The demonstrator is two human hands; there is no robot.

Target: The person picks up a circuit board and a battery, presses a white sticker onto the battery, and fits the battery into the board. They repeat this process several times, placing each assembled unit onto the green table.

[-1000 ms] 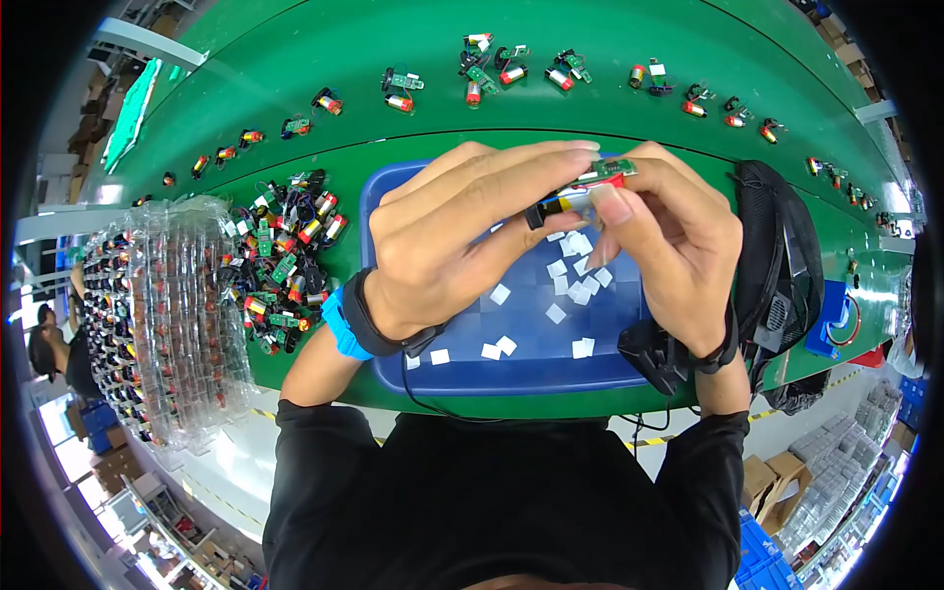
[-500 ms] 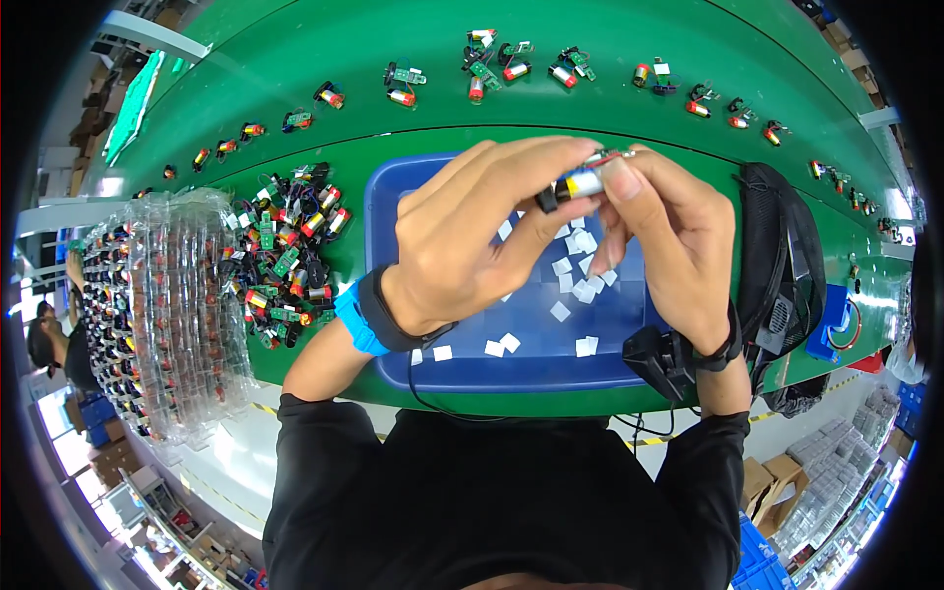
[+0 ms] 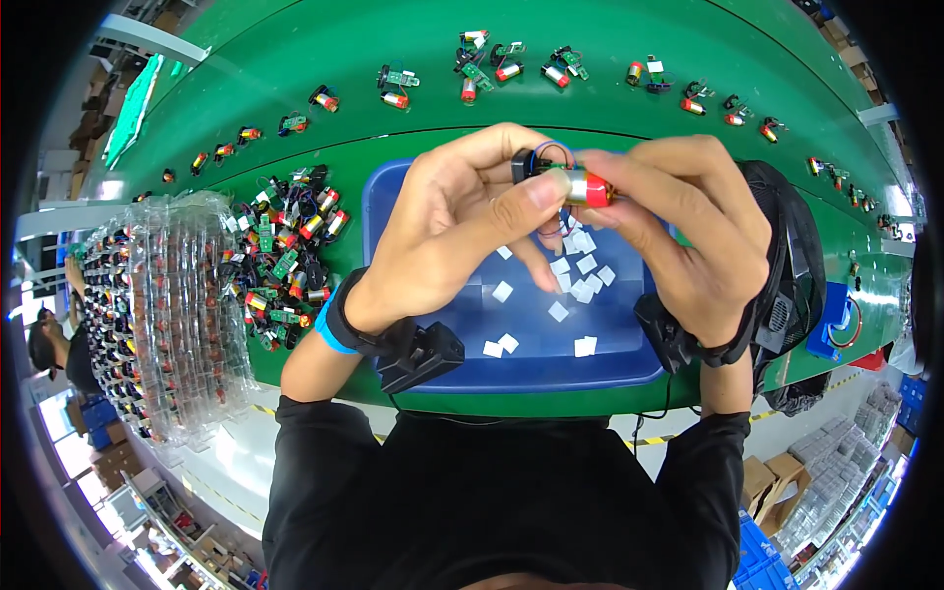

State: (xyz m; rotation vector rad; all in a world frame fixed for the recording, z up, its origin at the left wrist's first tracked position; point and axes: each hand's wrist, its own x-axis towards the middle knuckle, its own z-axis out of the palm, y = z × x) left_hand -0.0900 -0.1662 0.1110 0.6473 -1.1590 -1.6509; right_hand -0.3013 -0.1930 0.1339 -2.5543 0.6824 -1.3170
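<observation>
Above the blue tray (image 3: 521, 376), both hands hold one small battery assembly: a cylindrical battery (image 3: 594, 190) with a red end, thin wires and a black end piece (image 3: 520, 167). My left hand (image 3: 447, 221) pinches its left part between thumb and fingers, its palm partly turned up. At the red end, the fingers of my right hand (image 3: 698, 221) are closed on the battery. Part of the assembly is hidden behind the fingertips. Small white squares (image 3: 585, 346) lie scattered in the tray beneath.
Left of the tray is a heap of similar battery assemblies (image 3: 285, 261), beside stacked clear plastic trays (image 3: 167, 315) with more in them. Others stand in a row along the green bench (image 3: 433, 123). A black mesh bag (image 3: 787, 256) and a blue box (image 3: 831, 320) sit at right.
The battery assembly has been turned, so its red end now shows at the right. My left wrist has rolled, showing more palm, and my right hand has shifted slightly right.
</observation>
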